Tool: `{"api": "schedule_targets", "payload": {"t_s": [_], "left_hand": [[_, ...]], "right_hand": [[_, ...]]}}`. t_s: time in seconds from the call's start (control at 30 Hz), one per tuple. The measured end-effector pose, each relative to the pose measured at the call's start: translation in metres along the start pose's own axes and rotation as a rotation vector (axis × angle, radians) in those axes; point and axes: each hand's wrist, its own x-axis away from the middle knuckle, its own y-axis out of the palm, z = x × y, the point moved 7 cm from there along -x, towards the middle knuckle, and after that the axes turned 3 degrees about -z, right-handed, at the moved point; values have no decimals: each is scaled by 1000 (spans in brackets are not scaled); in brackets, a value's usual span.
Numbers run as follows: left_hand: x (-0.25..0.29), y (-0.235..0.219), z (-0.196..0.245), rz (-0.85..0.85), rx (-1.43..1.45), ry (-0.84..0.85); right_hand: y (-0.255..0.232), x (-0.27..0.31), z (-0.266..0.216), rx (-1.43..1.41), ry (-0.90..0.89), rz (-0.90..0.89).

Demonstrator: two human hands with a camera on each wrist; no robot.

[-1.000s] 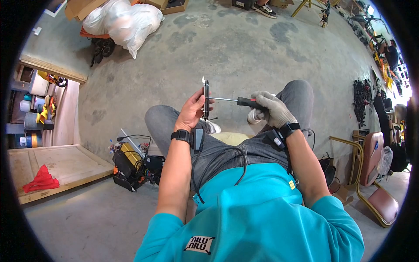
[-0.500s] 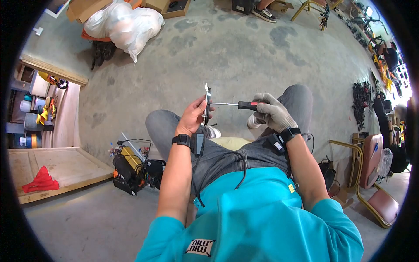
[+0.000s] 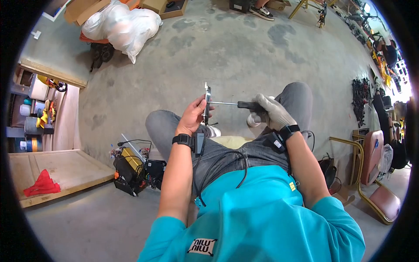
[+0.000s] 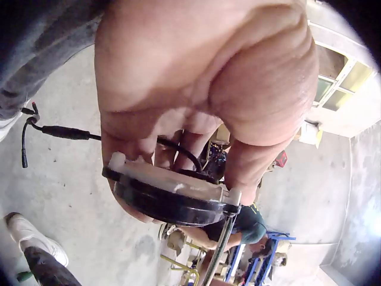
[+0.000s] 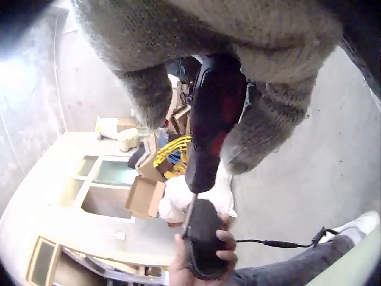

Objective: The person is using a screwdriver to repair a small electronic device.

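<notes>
Between thumb and fingers, my bare left hand (image 3: pixel 190 115) holds a thin device with a black rounded cover (image 4: pixel 169 205) and a pale back, nearly edge-on in the head view. A black cable with an inline connector (image 4: pixel 64 132) trails from it. My right hand (image 3: pixel 276 114), in a grey knit glove, grips a screwdriver (image 5: pixel 217 113) by its black and red handle. The metal shaft (image 3: pixel 223 103) runs level to the device. In the left wrist view the shaft reaches one end of the cover, beside the thumb; the tip itself is hidden there.
Black and yellow electrical parts with wires (image 3: pixel 131 168) lie on the floor at the left, beside a wooden panel (image 3: pixel 87 163) bearing a red cloth (image 3: pixel 42 183). White bags (image 3: pixel 131 28) sit farther off. A pink chair (image 3: pixel 371 159) stands at the right.
The right hand's fingers have shifted round the screwdriver handle, whose red patch has turned out of sight in the head view. The left hand stays with the device, the shaft still against it.
</notes>
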Motion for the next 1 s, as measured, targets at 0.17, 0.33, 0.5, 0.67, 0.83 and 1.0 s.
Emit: {"api": "schedule_targets", "payload": {"t_s": [0.17, 0.33, 0.5, 0.67, 0.83, 1.0], "left_hand": [[0, 1, 3, -5, 33, 21], [-2, 0, 1, -11, 8, 16], [-3, -3, 0, 8, 28, 22], [-2, -3, -2, 12, 26, 14], [-1, -1, -1, 10, 37, 7], [-1, 0, 1, 37, 59, -14]], "right_hand": [[-7, -8, 14, 35, 98, -48], [4, 3, 5, -56, 116, -17], [-1, -4, 8, -15, 69, -34], [1, -1, -4, -57, -45, 90], [-7, -7, 12, 64, 101, 5], [-4, -5, 13, 29, 177, -79]]}}
